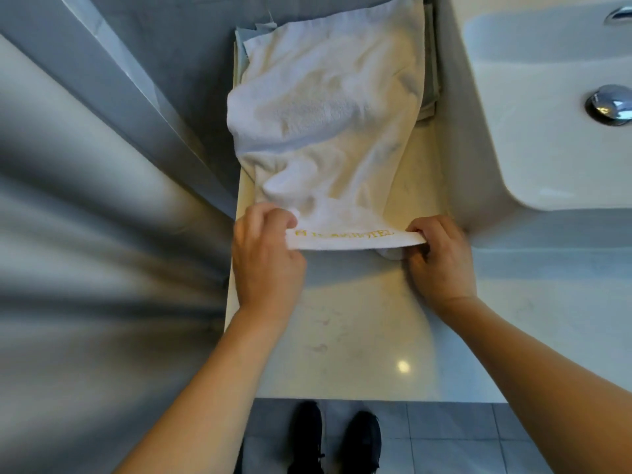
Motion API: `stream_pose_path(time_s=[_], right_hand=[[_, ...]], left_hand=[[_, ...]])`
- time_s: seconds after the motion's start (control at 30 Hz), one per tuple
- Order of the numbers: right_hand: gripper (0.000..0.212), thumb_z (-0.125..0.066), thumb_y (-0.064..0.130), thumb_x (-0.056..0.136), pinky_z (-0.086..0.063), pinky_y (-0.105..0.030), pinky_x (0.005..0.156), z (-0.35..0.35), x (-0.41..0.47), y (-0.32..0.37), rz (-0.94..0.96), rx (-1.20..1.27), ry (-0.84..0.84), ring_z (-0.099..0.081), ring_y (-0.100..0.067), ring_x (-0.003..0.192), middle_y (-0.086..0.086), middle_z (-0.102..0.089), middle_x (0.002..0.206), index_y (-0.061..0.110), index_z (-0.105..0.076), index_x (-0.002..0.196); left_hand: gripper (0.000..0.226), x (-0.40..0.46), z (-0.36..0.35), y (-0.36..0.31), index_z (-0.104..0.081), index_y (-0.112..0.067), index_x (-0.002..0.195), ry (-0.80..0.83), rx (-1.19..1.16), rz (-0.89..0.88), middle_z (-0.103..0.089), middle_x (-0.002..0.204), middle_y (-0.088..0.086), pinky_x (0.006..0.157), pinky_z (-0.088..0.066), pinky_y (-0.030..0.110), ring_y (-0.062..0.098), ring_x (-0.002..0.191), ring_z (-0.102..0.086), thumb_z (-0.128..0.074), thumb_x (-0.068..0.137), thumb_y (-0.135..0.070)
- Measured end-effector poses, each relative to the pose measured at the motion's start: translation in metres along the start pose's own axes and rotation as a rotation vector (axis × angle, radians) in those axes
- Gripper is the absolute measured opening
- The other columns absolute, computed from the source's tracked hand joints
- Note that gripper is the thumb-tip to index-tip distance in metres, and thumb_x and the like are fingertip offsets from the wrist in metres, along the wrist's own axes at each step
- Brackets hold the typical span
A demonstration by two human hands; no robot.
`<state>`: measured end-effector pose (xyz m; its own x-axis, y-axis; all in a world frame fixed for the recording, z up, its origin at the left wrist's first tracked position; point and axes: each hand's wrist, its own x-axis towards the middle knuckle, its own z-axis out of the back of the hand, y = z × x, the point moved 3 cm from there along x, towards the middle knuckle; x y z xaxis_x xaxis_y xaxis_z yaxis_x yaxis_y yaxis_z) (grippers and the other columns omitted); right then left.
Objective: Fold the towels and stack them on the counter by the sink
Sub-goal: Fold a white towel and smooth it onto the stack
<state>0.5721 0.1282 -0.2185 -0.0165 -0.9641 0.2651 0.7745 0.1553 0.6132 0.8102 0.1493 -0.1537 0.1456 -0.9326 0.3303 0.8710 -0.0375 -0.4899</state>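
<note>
A white towel (328, 107) with gold embroidered lettering along its near hem lies lengthwise on the pale counter (359, 319), rumpled in the middle. Its far part covers a stack of folded pale grey-green towels (431, 80), of which only edges show. My left hand (265, 254) pinches the near left corner of the white towel. My right hand (439, 254) pinches the near right corner. The hem is stretched between both hands, slightly above the counter.
A white sink basin (547, 138) with a chrome drain plug (608, 104) and a tap (620, 13) fills the right. A grey wall and a pale curtain (85, 234) bound the counter's left edge. Below the counter's front edge are floor tiles and my black shoes (335, 439).
</note>
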Motion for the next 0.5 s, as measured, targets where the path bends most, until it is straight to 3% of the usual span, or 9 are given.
stream_pose_path(time_s=[0.07,0.17,0.27,0.37,0.5], right_hand=[[0.014,-0.063,-0.002,0.074,-0.044,-0.034,0.065,0.015,0.001,0.013,0.033,0.061,-0.065,-0.056,-0.030,0.079,-0.011,-0.059,0.090,0.006,-0.066,0.085],[0.013,-0.061,-0.010,0.072,-0.046,-0.035,0.067,0.052,0.007,0.053,0.203,0.108,-0.184,-0.055,-0.026,0.083,-0.015,-0.061,0.093,0.002,-0.062,0.078],[0.015,-0.057,-0.010,0.073,-0.047,-0.035,0.068,0.098,0.015,0.082,0.307,0.112,-0.228,-0.060,-0.029,0.081,-0.014,-0.066,0.089,0.004,-0.061,0.079],[0.021,-0.055,-0.010,0.070,-0.053,-0.043,0.063,0.126,-0.001,0.083,0.421,0.039,-0.098,-0.065,-0.035,0.077,-0.012,-0.070,0.088,0.007,-0.063,0.081],[0.020,-0.057,-0.001,0.065,-0.054,-0.040,0.052,0.124,-0.047,0.071,0.568,-0.221,0.276,-0.064,-0.035,0.062,-0.008,-0.069,0.077,0.009,-0.068,0.078]], left_hand=[[0.033,0.009,0.019,0.013,-0.065,-0.007,0.086,-0.059,-0.075,0.075,-0.059,0.102,0.011,0.077,-0.047,0.037,0.029,0.093,-0.053,-0.042,0.066,0.005],[0.026,0.023,0.053,0.009,-0.062,-0.001,0.087,-0.181,-0.147,0.044,-0.057,0.101,0.016,0.076,-0.038,0.013,0.013,0.089,-0.050,-0.042,0.072,0.007],[0.019,0.024,0.087,-0.001,-0.059,-0.002,0.097,-0.178,-0.118,-0.023,-0.057,0.098,0.014,0.069,-0.037,0.018,0.010,0.084,-0.046,-0.045,0.085,0.004],[0.023,0.005,0.111,-0.006,-0.066,-0.003,0.099,-0.052,0.020,-0.267,-0.063,0.098,0.013,0.066,-0.041,0.030,0.025,0.086,-0.056,-0.046,0.087,0.003],[0.028,-0.042,0.113,-0.002,-0.070,-0.009,0.087,0.198,0.167,-0.430,-0.067,0.085,0.009,0.060,-0.049,0.040,0.034,0.076,-0.060,-0.043,0.079,-0.013]])
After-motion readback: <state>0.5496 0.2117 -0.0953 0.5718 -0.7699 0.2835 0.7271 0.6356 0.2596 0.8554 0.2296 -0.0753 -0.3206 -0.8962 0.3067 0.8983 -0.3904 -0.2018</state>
